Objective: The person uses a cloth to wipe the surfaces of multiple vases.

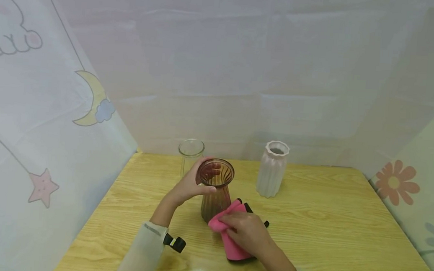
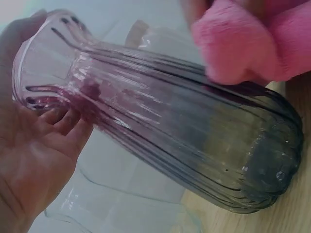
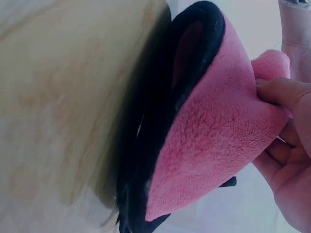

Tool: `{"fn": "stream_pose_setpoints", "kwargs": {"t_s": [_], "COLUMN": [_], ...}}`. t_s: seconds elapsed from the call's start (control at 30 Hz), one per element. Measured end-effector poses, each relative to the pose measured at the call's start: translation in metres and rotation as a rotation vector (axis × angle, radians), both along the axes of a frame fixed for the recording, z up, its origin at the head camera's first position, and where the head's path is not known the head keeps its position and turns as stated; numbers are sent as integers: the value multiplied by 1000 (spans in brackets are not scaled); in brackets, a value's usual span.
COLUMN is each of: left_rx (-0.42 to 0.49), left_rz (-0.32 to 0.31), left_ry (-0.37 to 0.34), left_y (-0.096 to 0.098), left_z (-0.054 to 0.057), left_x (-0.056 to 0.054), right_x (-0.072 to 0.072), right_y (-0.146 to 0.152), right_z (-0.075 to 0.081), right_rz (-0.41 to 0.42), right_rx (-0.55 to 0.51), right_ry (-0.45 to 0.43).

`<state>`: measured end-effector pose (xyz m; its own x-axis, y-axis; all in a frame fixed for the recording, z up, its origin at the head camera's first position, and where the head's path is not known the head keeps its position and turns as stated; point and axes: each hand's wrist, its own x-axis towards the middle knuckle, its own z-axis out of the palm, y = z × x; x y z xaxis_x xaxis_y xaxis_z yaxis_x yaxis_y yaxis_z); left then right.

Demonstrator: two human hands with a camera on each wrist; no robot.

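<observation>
A ribbed glass vase (image 1: 215, 202), purplish at the top and smoky grey below, stands on the table, slightly tilted. My left hand (image 1: 190, 188) grips it near its flared rim, thumb on the near side and fingers round the far side; the left wrist view shows the vase's neck (image 2: 80, 68) against the palm. My right hand (image 1: 249, 232) pinches a pink cloth (image 1: 233, 243) with dark edging. A bunched part of the cloth (image 2: 238, 43) lies against the vase's lower side. In the right wrist view the cloth (image 3: 214, 126) hangs folded from the fingers.
Behind my left hand stands a clear glass vase (image 1: 191, 149), partly hidden. A white fluted vase (image 1: 271, 175) stands farther back on the right. The wooden table (image 1: 331, 227) meets a pale cloth backdrop (image 1: 221, 68) along its back edge.
</observation>
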<state>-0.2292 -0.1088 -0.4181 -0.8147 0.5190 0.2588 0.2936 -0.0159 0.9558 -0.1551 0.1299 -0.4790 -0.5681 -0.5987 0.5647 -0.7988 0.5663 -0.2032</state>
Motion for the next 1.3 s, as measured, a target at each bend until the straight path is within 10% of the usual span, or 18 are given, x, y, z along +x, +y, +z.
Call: {"fn": "stream_pose_setpoints", "kwargs": {"t_s": [0.23,0.63,0.97,1.3], "left_rx": [-12,-48,-202,-189], "left_rz": [-41,451,616,545], "left_ry": [-18,80,-8,14], "left_y": [-4,25,38,30], "left_z": [1,5,12,10], "left_x": [-4,39,39,27], "right_x": [5,-3,-16,-10], "right_y": [6,1,-19,-23], "right_z": [7,40,23,17], "right_rz": [-15,-4,-39,-75], "right_rx": [32,-272,-241,-153], "right_ry": [-21,499,500,450]}}
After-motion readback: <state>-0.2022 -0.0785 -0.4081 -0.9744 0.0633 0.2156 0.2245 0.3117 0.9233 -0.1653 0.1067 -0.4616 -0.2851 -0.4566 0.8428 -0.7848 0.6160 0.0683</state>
